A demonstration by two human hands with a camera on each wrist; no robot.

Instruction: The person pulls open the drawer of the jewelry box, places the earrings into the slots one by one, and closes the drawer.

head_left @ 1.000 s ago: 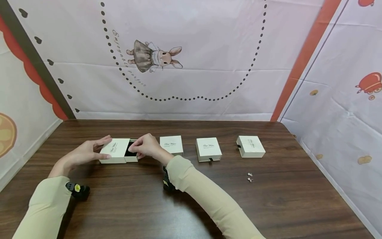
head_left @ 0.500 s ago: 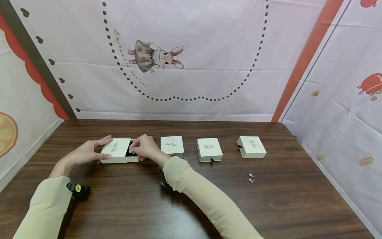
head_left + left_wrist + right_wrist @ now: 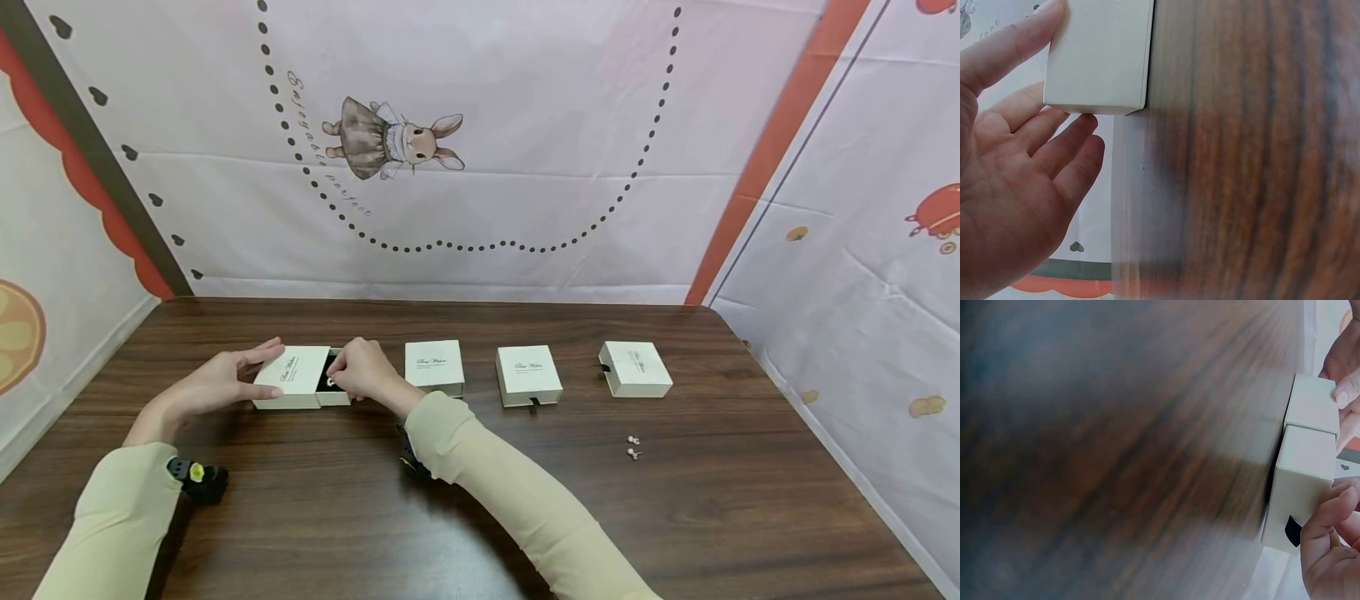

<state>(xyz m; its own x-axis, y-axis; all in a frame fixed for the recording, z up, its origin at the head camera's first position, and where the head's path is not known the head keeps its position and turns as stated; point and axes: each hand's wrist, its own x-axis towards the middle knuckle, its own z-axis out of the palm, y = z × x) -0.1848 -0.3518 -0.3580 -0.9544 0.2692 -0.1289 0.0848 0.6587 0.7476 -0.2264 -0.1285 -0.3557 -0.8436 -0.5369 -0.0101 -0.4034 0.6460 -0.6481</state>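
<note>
The part-drawn box point(image 3: 291, 379) is gripped by the left hand point(image 3: 206, 385); in its drawer point(image 3: 335, 400), a white earring point(image 3: 330, 382) lies at the right hand point(image 3: 366, 371), whether pinched cannot be told. Seating appears under way; clean release would be required

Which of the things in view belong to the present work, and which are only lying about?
Seemingly in use:
pulled-open white drawer box, held by the left hand
small white ornament at the right hand

Lying about, though perhaps meant for later:
three closed white boxes
two small pearl-like earrings
</note>
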